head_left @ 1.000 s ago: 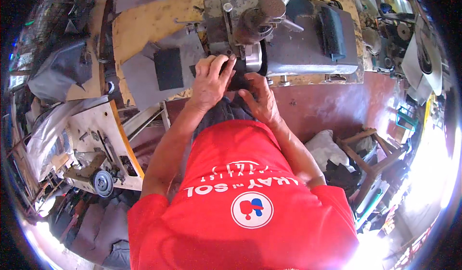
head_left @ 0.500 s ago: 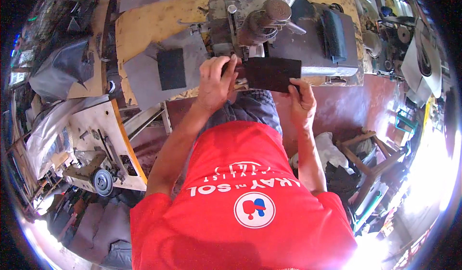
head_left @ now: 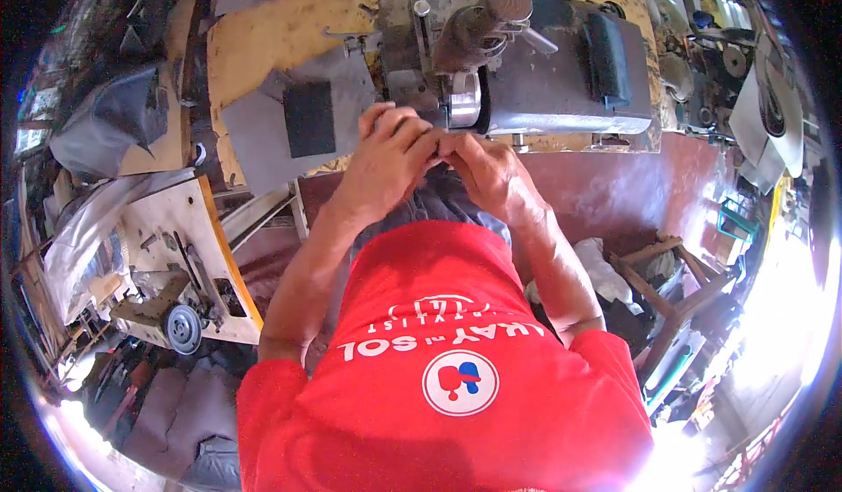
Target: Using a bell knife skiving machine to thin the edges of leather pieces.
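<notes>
L side: pale board (head_left: 203, 229) w/ grey pulley wheel (head_left: 183, 329) nr its lower end, whitish plastic sheet (head_left: 79, 238) just beside; dk grey sheets (head_left: 186, 409) lie btm L. R side: white sack (head_left: 603, 274) next to brown wooden frame (head_left: 702, 301), w/ green plastic item (head_left: 737, 222) a bit further R.

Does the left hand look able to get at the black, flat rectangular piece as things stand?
Probably yes: the left hand is near the black rectangular piece, which lies uncovered on the grey flat sheet, no obstacle showing between, though that hand seems to meet the right hand.
</notes>
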A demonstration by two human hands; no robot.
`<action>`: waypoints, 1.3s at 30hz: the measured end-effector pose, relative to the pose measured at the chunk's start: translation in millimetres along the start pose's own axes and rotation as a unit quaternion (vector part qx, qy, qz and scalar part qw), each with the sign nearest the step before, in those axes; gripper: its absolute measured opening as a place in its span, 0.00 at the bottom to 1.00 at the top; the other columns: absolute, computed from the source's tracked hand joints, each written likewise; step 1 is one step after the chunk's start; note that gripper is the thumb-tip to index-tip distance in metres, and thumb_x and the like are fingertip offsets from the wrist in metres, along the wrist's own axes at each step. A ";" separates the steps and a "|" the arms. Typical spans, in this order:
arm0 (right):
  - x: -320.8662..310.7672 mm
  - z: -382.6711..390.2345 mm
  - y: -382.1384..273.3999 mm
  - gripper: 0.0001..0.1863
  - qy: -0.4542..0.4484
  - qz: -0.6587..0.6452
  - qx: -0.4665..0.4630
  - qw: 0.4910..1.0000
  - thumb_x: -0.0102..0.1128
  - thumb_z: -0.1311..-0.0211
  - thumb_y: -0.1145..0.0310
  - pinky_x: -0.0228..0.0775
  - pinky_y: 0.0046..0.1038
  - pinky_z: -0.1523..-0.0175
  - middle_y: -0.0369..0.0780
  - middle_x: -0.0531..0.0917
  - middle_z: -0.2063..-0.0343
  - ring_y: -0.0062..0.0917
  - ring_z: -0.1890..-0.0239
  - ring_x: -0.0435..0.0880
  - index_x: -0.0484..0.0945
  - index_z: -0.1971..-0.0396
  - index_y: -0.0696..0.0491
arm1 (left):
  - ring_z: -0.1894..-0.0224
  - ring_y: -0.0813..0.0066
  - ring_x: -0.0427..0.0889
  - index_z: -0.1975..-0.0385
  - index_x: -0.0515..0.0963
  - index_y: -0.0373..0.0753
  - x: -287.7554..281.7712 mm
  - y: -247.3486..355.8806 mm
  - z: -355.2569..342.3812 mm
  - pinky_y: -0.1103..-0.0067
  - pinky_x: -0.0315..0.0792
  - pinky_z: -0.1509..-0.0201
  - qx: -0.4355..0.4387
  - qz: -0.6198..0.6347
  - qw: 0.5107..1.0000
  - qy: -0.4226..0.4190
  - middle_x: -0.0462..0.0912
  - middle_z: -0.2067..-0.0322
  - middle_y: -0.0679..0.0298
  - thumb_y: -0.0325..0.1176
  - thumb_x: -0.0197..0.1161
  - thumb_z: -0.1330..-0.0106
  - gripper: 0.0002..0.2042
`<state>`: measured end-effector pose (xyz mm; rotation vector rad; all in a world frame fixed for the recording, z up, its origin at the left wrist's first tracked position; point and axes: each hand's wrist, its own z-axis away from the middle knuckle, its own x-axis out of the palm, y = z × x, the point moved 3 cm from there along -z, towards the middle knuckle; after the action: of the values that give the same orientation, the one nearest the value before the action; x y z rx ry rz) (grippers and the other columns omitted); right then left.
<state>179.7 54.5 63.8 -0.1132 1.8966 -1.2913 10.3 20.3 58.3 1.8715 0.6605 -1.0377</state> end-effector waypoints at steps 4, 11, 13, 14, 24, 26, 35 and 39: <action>6.8 -0.2 15.7 0.11 0.045 -0.051 0.101 0.993 0.61 0.36 0.72 0.76 0.41 0.65 0.48 0.83 0.71 0.48 0.67 0.85 0.72 0.55 0.51 | 0.53 0.60 0.75 0.57 0.78 0.42 1.1 -9.8 -3.3 0.63 0.63 0.44 -0.015 0.048 0.998 0.036 0.77 0.61 0.62 0.31 0.64 0.40 0.12; -65.1 -22.0 4.2 0.16 0.411 0.037 0.003 0.911 0.63 0.36 0.71 0.75 0.26 0.55 0.39 0.83 0.65 0.22 0.64 0.82 0.72 0.50 0.54 | 0.61 0.60 0.75 0.60 0.77 0.40 29.1 -31.6 -1.4 0.66 0.67 0.57 -0.100 -0.005 0.991 0.092 0.77 0.67 0.61 0.30 0.66 0.41 0.10; -89.5 -46.1 6.6 0.15 0.390 0.069 -0.005 0.918 0.58 0.30 0.61 0.74 0.28 0.56 0.41 0.82 0.66 0.27 0.66 0.82 0.73 0.54 0.57 | 0.63 0.63 0.75 0.63 0.77 0.41 27.8 -29.1 -7.8 0.67 0.66 0.57 -0.119 0.003 0.986 0.118 0.76 0.70 0.63 0.29 0.65 0.41 0.08; -97.7 -55.2 4.0 0.15 0.327 0.060 -0.013 0.943 0.57 0.29 0.58 0.74 0.30 0.58 0.42 0.82 0.67 0.30 0.67 0.82 0.75 0.57 0.57 | 0.63 0.63 0.75 0.64 0.77 0.41 28.7 -29.9 -8.9 0.67 0.66 0.58 -0.111 0.001 0.986 0.125 0.76 0.70 0.63 0.29 0.66 0.41 0.07; -141.7 -92.2 -90.2 0.05 0.304 0.414 -0.263 0.817 0.66 0.43 0.72 0.70 0.34 0.62 0.42 0.79 0.74 0.36 0.69 0.78 0.80 0.70 0.56 | 0.68 0.61 0.76 0.67 0.76 0.43 34.8 -34.2 -15.9 0.66 0.68 0.63 -0.139 -0.021 0.977 0.161 0.76 0.74 0.63 0.29 0.67 0.43 0.07; -125.5 -83.2 -67.9 0.03 0.318 0.473 -0.215 0.793 0.65 0.39 0.70 0.69 0.33 0.55 0.39 0.82 0.70 0.32 0.66 0.77 0.82 0.67 0.52 | 0.68 0.61 0.76 0.68 0.76 0.43 34.3 -33.3 -18.7 0.66 0.68 0.63 -0.145 -0.022 0.974 0.171 0.76 0.74 0.63 0.29 0.67 0.43 0.07; -44.9 -42.4 16.1 0.22 0.374 0.093 0.025 0.922 0.57 0.34 0.72 0.65 0.35 0.51 0.45 0.72 0.65 0.35 0.65 0.70 0.65 0.43 0.61 | 0.59 0.61 0.76 0.60 0.79 0.41 47.3 -30.9 -6.9 0.65 0.69 0.53 -0.084 -0.100 0.971 0.200 0.77 0.64 0.64 0.31 0.69 0.44 0.13; 25.4 49.7 43.4 0.22 0.209 0.015 0.149 0.966 0.61 0.36 0.74 0.76 0.37 0.54 0.50 0.79 0.61 0.40 0.60 0.82 0.67 0.44 0.60 | 0.50 0.60 0.74 0.49 0.79 0.42 43.5 -28.3 6.4 0.61 0.66 0.44 -0.035 -0.139 0.969 0.203 0.75 0.55 0.63 0.33 0.69 0.44 0.20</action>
<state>211.1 25.9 7.3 0.3685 2.0059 -1.6606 8.4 29.8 6.9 1.9845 1.2111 -0.7901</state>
